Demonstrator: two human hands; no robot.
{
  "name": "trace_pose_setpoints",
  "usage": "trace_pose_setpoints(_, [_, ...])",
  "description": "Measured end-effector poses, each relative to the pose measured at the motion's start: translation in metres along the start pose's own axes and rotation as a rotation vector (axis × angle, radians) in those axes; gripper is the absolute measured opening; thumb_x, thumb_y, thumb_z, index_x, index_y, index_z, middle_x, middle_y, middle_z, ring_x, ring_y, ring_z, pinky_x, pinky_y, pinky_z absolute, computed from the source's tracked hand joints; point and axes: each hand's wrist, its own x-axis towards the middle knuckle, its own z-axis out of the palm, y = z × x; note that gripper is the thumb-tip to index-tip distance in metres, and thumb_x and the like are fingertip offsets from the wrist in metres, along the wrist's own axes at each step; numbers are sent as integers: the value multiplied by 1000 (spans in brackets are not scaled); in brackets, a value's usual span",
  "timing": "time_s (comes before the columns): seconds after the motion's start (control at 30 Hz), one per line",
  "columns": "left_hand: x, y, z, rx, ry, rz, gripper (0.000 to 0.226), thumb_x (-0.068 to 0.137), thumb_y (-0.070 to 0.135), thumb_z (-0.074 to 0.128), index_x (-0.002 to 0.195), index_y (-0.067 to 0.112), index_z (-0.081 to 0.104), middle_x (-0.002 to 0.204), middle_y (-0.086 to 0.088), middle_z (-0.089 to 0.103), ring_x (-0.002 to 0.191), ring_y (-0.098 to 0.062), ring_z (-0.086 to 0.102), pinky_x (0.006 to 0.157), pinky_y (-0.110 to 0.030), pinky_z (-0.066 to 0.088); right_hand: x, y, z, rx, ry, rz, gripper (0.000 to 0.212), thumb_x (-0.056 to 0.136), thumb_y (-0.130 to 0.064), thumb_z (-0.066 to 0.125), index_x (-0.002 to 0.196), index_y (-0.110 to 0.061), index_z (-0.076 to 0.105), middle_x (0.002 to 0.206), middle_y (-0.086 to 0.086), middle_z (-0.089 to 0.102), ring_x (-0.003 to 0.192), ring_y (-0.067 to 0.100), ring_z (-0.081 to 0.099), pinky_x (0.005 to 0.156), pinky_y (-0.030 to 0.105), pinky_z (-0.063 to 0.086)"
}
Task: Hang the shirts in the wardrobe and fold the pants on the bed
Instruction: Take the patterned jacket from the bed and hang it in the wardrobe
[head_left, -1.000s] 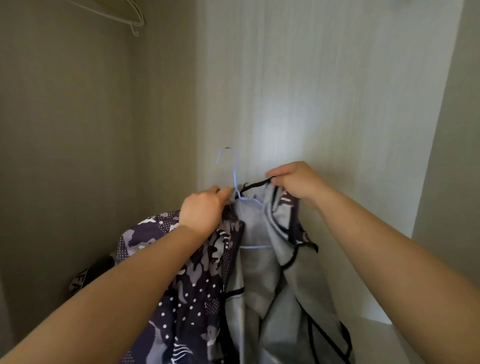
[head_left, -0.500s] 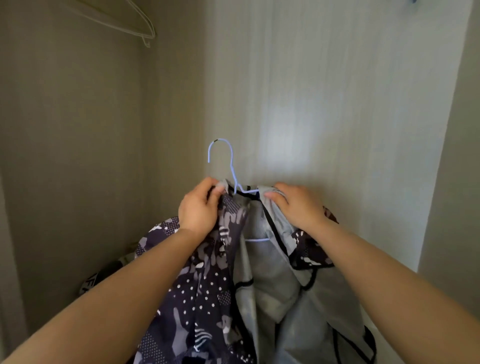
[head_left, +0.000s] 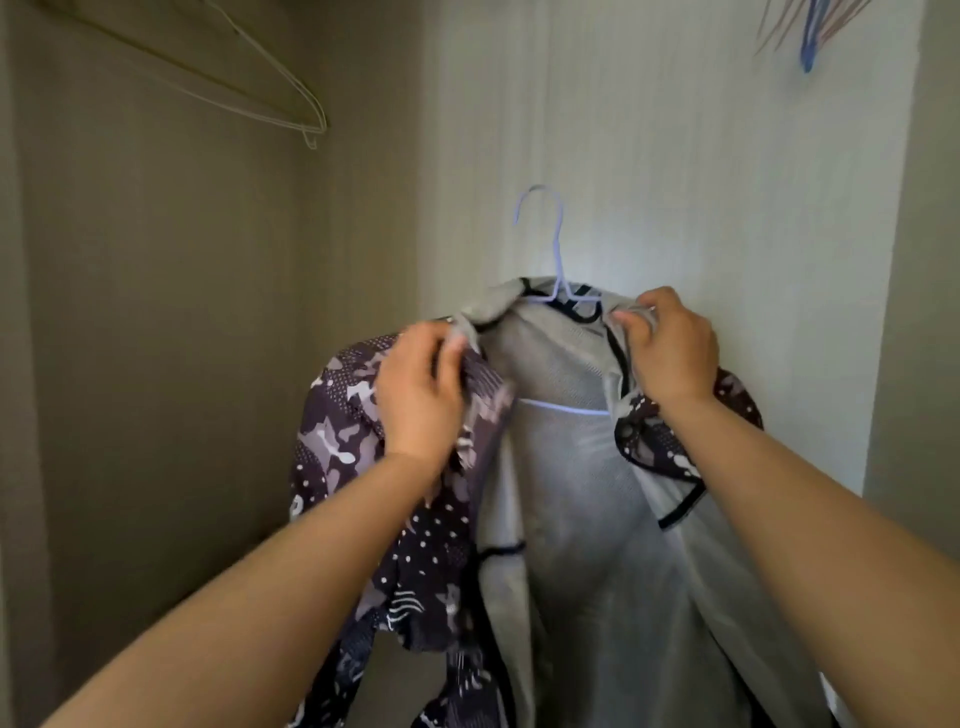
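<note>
Within the last half second the left hand (head_left: 415, 384) and right hand (head_left: 670, 348) had drawn apart, each gripping a front edge of the shirt (head_left: 566, 519), spreading it across the blue hanger (head_left: 560, 244) inside the wardrobe (head_left: 675, 156), seemingly ready for hooking up

Wardrobe (head_left: 675, 156): pale, vertically grained back panel and a darker left side wall. One pale wire hanger (head_left: 317, 122) hangs at upper left and a bundle of hangers (head_left: 808, 47), one blue, at upper right; what they hang from is out of view. A light blue hanger (head_left: 558, 244), hook touching nothing, carries the patterned shirt (head_left: 561, 493), grey lining outward.
</note>
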Motion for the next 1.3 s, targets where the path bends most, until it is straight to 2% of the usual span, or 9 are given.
trace_pose_setpoints(0.23, [6, -3, -9, 528, -539, 626, 37, 93, 44, 43, 111, 22, 68, 92, 0, 69, 82, -25, 65, 71, -34, 46, -7, 14, -17, 121, -17, -20, 20, 90, -20, 60, 89, -3, 69, 89, 13, 70, 84, 30, 63, 75, 33, 46])
trace_pose_setpoints(0.33, [32, 6, -6, 584, -364, 421, 45, 89, 49, 50, 123, 21, 60, 113, -5, 62, 99, -29, 58, 77, -38, 43, -8, 9, -23, 269, -50, 18, 13, 88, -16, 62, 86, -5, 69, 82, 8, 69, 78, 21, 61, 71, 18, 42])
trace_pose_setpoints(0.43, [51, 3, 3, 603, -578, 212, 43, 92, 50, 46, 120, 19, 55, 106, -11, 65, 97, -36, 60, 68, -36, 39, -6, -2, -30, 336, -176, 5, 10, 87, -16, 62, 79, -17, 67, 70, -7, 63, 66, 6, 54, 61, 4, 36])
trace_pose_setpoints(0.57, [42, -10, -3, 482, -604, 191, 25, 96, 39, 45, 82, 19, 42, 77, -6, 58, 78, -36, 58, 58, -32, 28, 5, -5, -38, 179, -321, -33, 21, 91, -19, 59, 86, -2, 70, 90, 12, 63, 85, 22, 54, 72, 23, 36])
trace_pose_setpoints(0.73, [21, -18, 8, 580, -659, 231, 26, 98, 41, 40, 85, 18, 43, 89, -6, 63, 82, -35, 60, 58, -32, 26, 35, -40, -48, 208, -46, -13, 25, 90, -26, 59, 88, -6, 74, 90, 13, 69, 87, 28, 61, 81, 34, 44])
trace_pose_setpoints(0.9, [18, -21, 10, 576, -534, 120, 28, 98, 43, 38, 86, 19, 46, 89, -5, 64, 81, -34, 60, 58, -32, 30, 32, -41, -35, 8, -599, 42, 25, 91, -29, 60, 103, -10, 70, 98, 8, 69, 91, 24, 63, 76, 23, 44])
trace_pose_setpoints(1.0, [27, -31, 0, 619, -449, -39, 29, 98, 42, 39, 88, 17, 50, 92, -12, 65, 83, -37, 60, 59, -33, 32, 28, -23, -40, 220, -563, 105, 37, 86, -34, 65, 119, -20, 60, 97, -5, 62, 68, 2, 59, 62, 8, 43])
trace_pose_setpoints(1.1, [38, -32, -3, 617, -395, -174, 28, 97, 43, 40, 87, 19, 51, 96, -15, 65, 86, -38, 60, 61, -33, 34, 11, -4, -36, 256, -402, 54, 59, 75, -42, 72, 127, -26, 50, 122, -2, 44, 94, 8, 54, 84, 20, 44])
trace_pose_setpoints(1.3, [48, -31, 0, 484, -341, -403, 26, 97, 43, 40, 91, 24, 57, 101, -13, 65, 89, -34, 56, 67, -33, 36, -33, 34, -15, 37, -659, 244, 121, 60, -47, 83, 151, -25, 6, 148, 6, 32, 134, 22, 36, 107, 35, 34])
